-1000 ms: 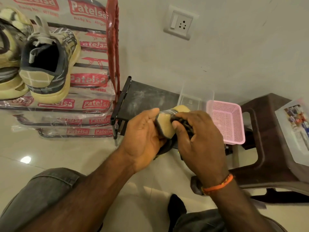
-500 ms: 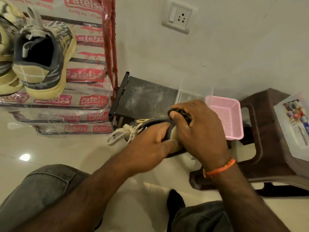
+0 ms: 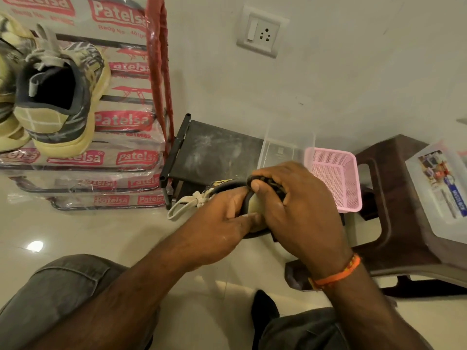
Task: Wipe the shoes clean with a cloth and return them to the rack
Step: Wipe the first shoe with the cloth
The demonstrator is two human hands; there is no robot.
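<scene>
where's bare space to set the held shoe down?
Bare floor between rack, knee and small black stand. The black stand top is also bare. Crowded: the rack shelf with shoes; right side, with pink basket, brown stool and plastic box.

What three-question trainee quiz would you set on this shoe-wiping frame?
1. True or false: both hands are on the shoe being wiped.
2. Where does the cleaned shoe sit? A) on the rack B) in the pink basket C) on the brown stool
3. Fill in: the right hand pinches a dark ____ against the shoe.

Key: 1. True: the left hand grips it too. 2. A. 3. cloth.
</scene>
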